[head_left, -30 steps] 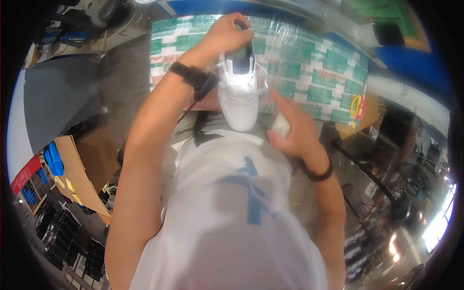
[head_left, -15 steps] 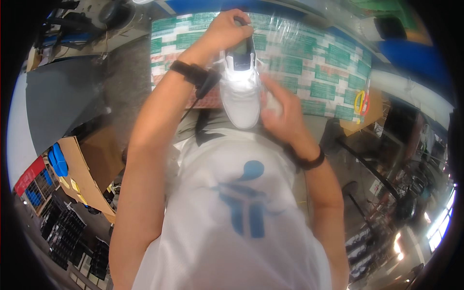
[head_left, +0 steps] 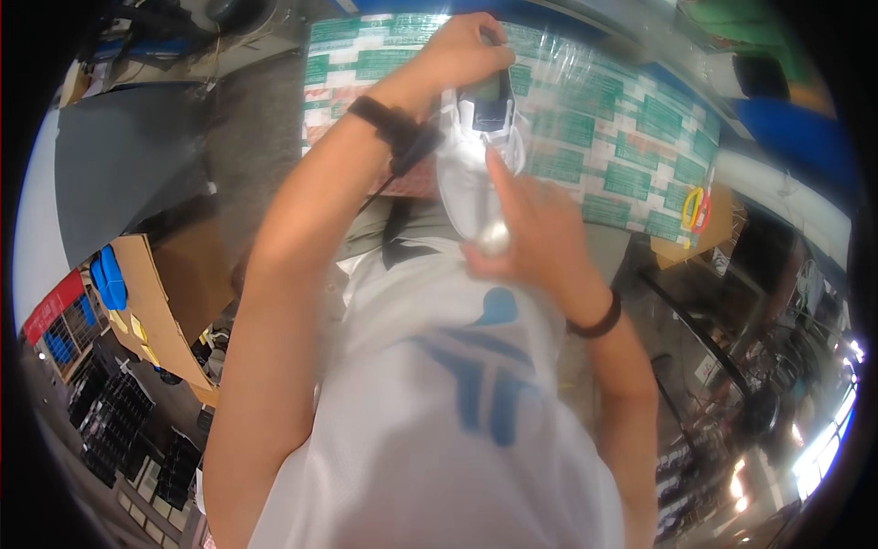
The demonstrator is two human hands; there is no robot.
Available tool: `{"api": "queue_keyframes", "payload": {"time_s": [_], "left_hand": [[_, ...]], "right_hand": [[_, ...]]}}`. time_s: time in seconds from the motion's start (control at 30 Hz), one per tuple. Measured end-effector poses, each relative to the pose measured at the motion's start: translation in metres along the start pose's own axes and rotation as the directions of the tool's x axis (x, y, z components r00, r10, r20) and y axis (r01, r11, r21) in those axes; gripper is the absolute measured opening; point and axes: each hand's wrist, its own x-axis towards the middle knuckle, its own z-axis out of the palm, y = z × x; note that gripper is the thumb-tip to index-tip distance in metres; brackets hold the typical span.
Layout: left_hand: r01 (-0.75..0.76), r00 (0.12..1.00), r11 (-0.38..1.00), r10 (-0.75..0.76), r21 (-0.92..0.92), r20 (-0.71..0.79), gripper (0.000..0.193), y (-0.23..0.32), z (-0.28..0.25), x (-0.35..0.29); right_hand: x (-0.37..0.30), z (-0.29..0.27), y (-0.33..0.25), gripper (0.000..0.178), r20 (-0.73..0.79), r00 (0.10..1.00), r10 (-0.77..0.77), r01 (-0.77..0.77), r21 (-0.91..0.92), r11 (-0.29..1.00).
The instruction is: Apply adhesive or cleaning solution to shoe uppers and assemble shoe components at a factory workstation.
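Observation:
A white sneaker (head_left: 465,197) with a dark lining points its toe toward me over the near edge of the wrapped surface. My left hand (head_left: 466,57) is closed on its heel end at the far side. My right hand (head_left: 541,224) lies across the right side of the toe, its index finger stretched toward the lace area. Between that hand's thumb and fingers shows a small whitish thing (head_left: 495,239), too blurred to name. Dark bands circle both wrists, and the left one carries a black device with a cord (head_left: 416,146).
Beneath the sneaker is a green-and-white patterned surface (head_left: 631,137) under clear plastic film. Yellow-and-red-handled scissors (head_left: 697,210) hang at its right edge by a cardboard piece (head_left: 681,251). A grey panel (head_left: 128,174) and a cardboard box (head_left: 151,302) stand left.
My right hand has moved from beside the sneaker to across its toe, the whitish thing moving with it. My left hand keeps its grip on the heel. The whole view has shifted slightly.

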Motion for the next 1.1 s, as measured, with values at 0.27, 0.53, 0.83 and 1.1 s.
{"api": "queue_keyframes", "payload": {"time_s": [0.27, 0.53, 0.83, 1.1], "left_hand": [[-0.064, 0.996, 0.989, 0.072, 0.136, -0.06, 0.036, -0.002, 0.002, 0.004], [-0.039, 0.999, 0.993, 0.037, 0.113, 0.02, 0.036, 0.0, -0.002, 0.004], [-0.017, 1.0, 0.996, 0.016, 0.086, 0.015, 0.037, -0.006, 0.0, 0.007], [-0.049, 0.998, 0.997, 0.046, 0.056, 0.046, 0.039, -0.008, -0.003, 0.006]], "right_hand": [[0.016, 0.033, -0.011, 0.076, -0.018, 0.999, 0.05, -0.048, 0.071, 0.996], [-0.048, -0.005, -0.003, 0.037, 0.091, 0.992, 0.085, -0.112, 0.364, 0.925], [-0.003, 0.037, -0.01, 0.044, 0.032, 0.999, 0.043, -0.044, 0.023, 0.999], [-0.036, 0.009, 0.004, 0.04, -0.053, 0.996, 0.077, -0.061, 0.262, 0.963]]}}
